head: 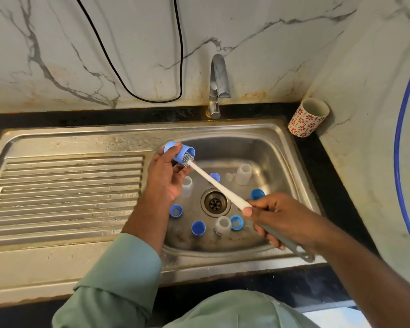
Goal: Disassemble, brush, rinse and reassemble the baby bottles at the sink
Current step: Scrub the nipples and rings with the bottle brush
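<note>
Left hand (167,176), frame centre-left above the sink (277,138), fingers curled round a blue cap (179,151), mouth facing lower right. Our right hand (278,215) grips the brush (213,182); its shaft runs lower right to upper left, head just inside the cap

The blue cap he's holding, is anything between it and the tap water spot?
Nothing visible is in the way. The left hand holds the blue cap above the sink basin's left rim, brush head inside it. The space across to the tap spout looks open. No water is running.
</note>
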`<action>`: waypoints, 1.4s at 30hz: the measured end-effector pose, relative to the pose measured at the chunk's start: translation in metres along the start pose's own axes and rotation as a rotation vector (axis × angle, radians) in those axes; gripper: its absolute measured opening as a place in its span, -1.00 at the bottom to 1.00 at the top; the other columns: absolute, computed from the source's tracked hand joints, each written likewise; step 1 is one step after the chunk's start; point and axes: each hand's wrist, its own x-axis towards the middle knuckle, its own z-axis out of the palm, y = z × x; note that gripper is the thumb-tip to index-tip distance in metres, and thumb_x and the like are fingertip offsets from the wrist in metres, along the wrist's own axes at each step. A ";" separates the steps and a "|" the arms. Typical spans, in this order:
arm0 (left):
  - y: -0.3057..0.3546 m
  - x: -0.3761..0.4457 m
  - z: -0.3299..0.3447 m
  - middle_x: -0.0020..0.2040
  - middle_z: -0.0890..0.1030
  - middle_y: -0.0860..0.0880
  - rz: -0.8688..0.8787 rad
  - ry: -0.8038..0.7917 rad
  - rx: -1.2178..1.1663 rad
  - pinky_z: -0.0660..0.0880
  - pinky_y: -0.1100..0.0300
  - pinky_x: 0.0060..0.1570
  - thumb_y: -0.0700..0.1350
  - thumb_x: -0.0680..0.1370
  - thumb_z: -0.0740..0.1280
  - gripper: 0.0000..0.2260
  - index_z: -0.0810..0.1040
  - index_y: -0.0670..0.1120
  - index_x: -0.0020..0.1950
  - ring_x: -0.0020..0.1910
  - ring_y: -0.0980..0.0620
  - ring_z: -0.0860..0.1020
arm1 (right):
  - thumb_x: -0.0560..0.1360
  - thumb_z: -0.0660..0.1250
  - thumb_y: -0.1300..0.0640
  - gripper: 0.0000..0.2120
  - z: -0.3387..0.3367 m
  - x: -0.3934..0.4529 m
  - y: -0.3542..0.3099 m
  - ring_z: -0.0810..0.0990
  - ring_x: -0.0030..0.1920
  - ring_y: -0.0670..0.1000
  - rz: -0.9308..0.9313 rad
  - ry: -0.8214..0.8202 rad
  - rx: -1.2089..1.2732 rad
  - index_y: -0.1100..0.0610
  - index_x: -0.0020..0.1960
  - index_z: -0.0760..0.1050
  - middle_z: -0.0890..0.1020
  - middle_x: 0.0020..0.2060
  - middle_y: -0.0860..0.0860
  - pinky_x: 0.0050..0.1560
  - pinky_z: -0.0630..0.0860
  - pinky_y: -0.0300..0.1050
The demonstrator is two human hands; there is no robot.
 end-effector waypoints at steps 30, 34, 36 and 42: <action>0.009 -0.010 0.003 -0.11 0.54 -0.08 -0.166 -0.231 -0.012 0.46 0.03 -0.01 0.37 0.51 0.20 -0.51 0.60 0.00 0.09 -0.09 -0.02 0.48 | 0.57 0.28 -0.07 -0.76 0.002 -0.008 -0.002 0.55 -0.36 -0.03 -0.213 0.328 -0.613 0.02 0.12 0.59 0.54 -0.35 -0.01 -0.30 0.56 -0.09; 0.007 -0.010 0.016 -0.32 0.55 -0.01 0.012 -0.165 -0.065 0.53 0.20 -0.22 0.51 0.31 0.30 -0.36 0.51 -0.06 -0.03 -0.28 0.07 0.52 | 0.55 0.28 -0.06 -0.72 0.008 -0.009 0.005 0.53 -0.40 0.00 -0.373 0.423 -0.628 0.08 0.12 0.60 0.51 -0.38 -0.01 -0.34 0.56 0.02; 0.007 -0.005 0.015 -0.28 0.57 -0.01 0.130 -0.191 -0.082 0.58 0.17 -0.25 0.40 0.16 0.46 -0.28 0.50 -0.10 0.07 -0.28 0.07 0.58 | 0.53 0.24 -0.11 -0.67 0.008 -0.008 0.009 0.52 -0.41 -0.01 -0.400 0.446 -0.613 0.08 0.10 0.60 0.51 -0.39 -0.02 -0.35 0.56 0.05; 0.003 0.002 -0.007 0.28 0.55 -0.21 -0.098 -0.341 -0.014 0.44 -0.25 0.26 0.03 0.67 0.15 -0.57 0.38 -0.15 0.47 0.25 -0.20 0.55 | 0.63 0.09 -0.13 -0.58 0.008 -0.010 0.015 0.50 -0.26 -0.14 -0.312 0.468 -0.826 0.00 0.41 0.41 0.45 -0.21 -0.17 -0.16 0.56 -0.20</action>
